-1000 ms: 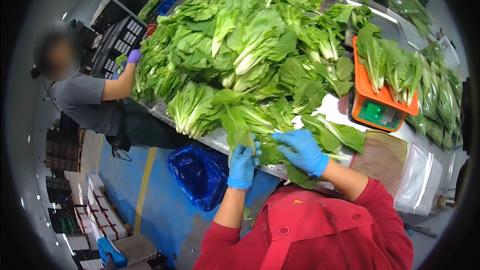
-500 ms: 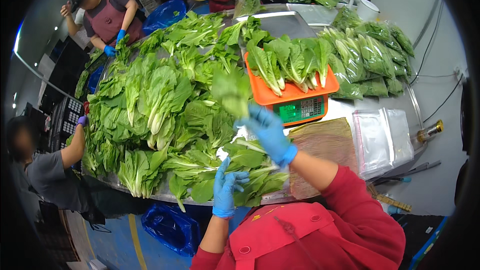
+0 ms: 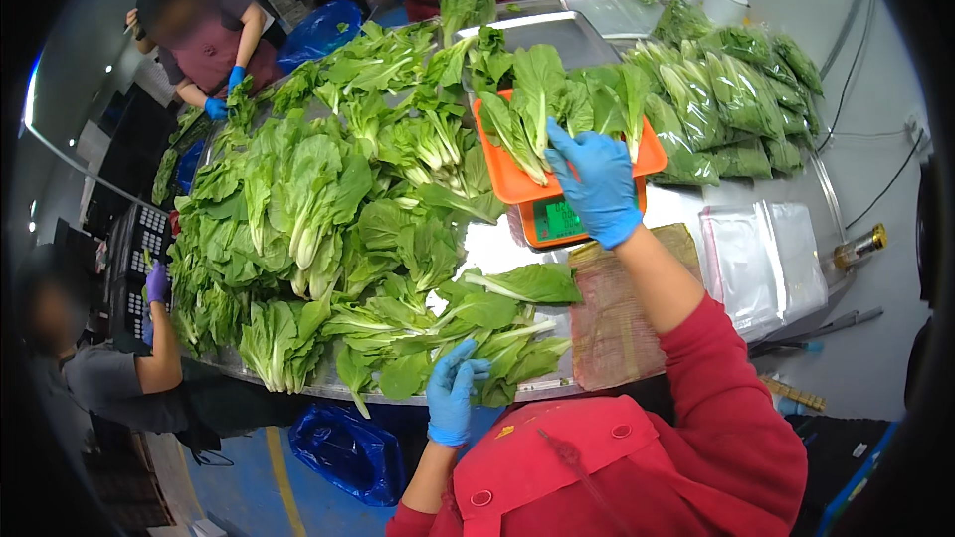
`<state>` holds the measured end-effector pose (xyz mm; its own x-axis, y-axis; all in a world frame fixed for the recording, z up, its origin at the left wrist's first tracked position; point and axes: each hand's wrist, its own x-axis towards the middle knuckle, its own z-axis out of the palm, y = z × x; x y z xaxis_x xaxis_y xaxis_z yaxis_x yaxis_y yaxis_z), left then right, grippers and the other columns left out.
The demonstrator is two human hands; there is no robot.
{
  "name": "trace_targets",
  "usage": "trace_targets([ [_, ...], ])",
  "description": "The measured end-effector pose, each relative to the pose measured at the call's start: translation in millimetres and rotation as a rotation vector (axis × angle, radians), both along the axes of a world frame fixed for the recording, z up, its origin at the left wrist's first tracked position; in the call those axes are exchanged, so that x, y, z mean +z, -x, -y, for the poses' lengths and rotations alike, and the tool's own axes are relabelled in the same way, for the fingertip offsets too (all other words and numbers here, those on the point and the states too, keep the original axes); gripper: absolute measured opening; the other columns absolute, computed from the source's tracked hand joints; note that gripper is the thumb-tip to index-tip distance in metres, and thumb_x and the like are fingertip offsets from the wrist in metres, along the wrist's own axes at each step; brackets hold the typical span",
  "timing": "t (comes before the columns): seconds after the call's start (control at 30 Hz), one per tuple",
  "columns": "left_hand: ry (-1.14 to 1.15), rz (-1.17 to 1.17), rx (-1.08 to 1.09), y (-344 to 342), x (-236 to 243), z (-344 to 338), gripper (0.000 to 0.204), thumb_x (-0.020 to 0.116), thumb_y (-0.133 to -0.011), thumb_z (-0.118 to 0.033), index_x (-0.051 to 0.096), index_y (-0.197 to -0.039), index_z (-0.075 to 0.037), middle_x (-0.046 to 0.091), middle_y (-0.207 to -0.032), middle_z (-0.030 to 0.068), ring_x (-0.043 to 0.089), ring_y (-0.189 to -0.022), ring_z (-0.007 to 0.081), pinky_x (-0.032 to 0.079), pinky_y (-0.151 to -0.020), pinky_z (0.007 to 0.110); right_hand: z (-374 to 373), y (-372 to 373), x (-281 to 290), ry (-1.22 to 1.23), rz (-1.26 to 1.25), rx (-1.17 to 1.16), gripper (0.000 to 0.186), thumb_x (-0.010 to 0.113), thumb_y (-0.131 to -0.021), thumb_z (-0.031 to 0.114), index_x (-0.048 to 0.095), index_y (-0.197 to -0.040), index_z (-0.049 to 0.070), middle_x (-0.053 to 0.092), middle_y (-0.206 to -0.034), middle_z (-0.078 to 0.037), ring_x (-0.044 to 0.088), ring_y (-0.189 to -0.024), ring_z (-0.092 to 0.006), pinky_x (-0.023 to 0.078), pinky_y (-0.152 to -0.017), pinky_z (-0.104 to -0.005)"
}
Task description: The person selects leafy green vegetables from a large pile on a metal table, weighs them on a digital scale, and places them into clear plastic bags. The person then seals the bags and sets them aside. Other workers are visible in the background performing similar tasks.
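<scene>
right hand at the scale, left hand idle

our right hand (image 3: 597, 184) is up at the orange scale (image 3: 652, 156), index finger and thumb by the pale stem of a leafy bunch (image 3: 538, 80) — pinching or only touching, we can't tell. the bunch is over the scale's tray, leaves pointing away from us, alongside other bunches. our left hand (image 3: 453, 393) hangs at the near table edge beside the loose leaves (image 3: 527, 283), fingers half curled, nothing in it that we can see.

to do this well, we'd handle the bunch by the stem, lay it in line with its neighbours and stop leaves leaning on the bagged greens (image 3: 741, 99) next door. then get fingers fully clear before trusting the display (image 3: 555, 219) — contact would likely skew it. light grip too; leaves look easy to bruise.

writing: the display is lit green, partly behind our hand, too small to read safely. no brand mark we can make out on the scale. the flat clear bags (image 3: 761, 268) on the right show no legible print.
</scene>
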<state>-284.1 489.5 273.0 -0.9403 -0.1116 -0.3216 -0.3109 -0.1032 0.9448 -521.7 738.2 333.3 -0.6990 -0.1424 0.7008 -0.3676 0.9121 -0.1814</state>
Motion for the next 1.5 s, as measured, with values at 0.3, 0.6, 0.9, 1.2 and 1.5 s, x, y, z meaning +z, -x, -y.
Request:
trace_targets([
  [0.3, 0.155, -0.621, 0.285, 22.7, 119.3, -13.2, 0.025, 0.057, -0.088, -0.023, 0.06, -0.102, -0.003, 0.06, -0.082, 0.0079, 0.054, -0.068, 0.015, 0.046, -0.061, 0.027, -133.1, -135.1, -89.9, -0.126, 0.53, 0.187, 0.059, 0.066, -0.082, 0.038, 0.05, -0.13, 0.007, 0.055, -0.117, -0.016, 0.054, -0.103, -0.033, 0.041, -0.088, -0.0443],
  [0.6, 0.955, -0.785, -0.448, 46.9, 89.3, -83.3, 0.065, 0.073, -0.075, -0.028, 0.049, -0.13, -0.004, 0.049, -0.13, 0.0175, 0.047, -0.117, 0.0344, 0.034, -0.102, 0.045, -127.0, -198.3, -121.7, -0.252, 0.854, 0.173, 0.092, 0.064, -0.077, 0.054, 0.026, -0.146, 0.008, 0.028, -0.149, -0.018, 0.032, -0.134, -0.0368, 0.033, -0.103, -0.0485],
  [0.9, 1.429, -0.318, -0.619, 14.4, -65.8, -62.5, 0.09, 0.061, -0.079, -0.056, 0.02, -0.151, -0.02, 0.013, -0.154, 0.0227, 0.015, -0.137, 0.0522, 0.01, -0.105, 0.068, -107.8, -187.6, -118.7, -0.318, 0.867, 0.124, 0.081, 0.065, -0.076, 0.055, 0.04, -0.136, 0.007, 0.047, -0.133, -0.019, 0.05, -0.116, -0.0345, 0.042, -0.087, -0.0473],
  [1.2, 1.307, -0.406, -0.544, 9.3, -74.4, -53.0, 0.076, 0.062, -0.079, -0.048, 0.039, -0.14, -0.011, 0.026, -0.149, 0.0212, 0.02, -0.135, 0.0491, 0.011, -0.109, 0.063, 75.0, -117.5, -71.4, 0.38, 0.597, 1.091, 0.038, 0.063, -0.084, 0.015, 0.057, -0.121, 0.007, 0.063, -0.104, -0.019, 0.061, -0.091, -0.0367, 0.049, -0.076, -0.0416],
  [1.5, 1.034, -0.418, -0.212, -40.6, -36.1, 15.4, 0.045, 0.063, -0.082, -0.026, 0.055, -0.122, -0.006, 0.056, -0.12, 0.0169, 0.054, -0.109, 0.0346, 0.032, -0.102, 0.049, 155.3, -88.3, -137.9, -0.294, 0.611, 1.177, 0.025, 0.059, -0.084, 0.021, 0.07, -0.105, 0.016, 0.06, -0.112, -0.012, 0.058, -0.099, -0.0313, 0.045, -0.082, -0.0396],
])
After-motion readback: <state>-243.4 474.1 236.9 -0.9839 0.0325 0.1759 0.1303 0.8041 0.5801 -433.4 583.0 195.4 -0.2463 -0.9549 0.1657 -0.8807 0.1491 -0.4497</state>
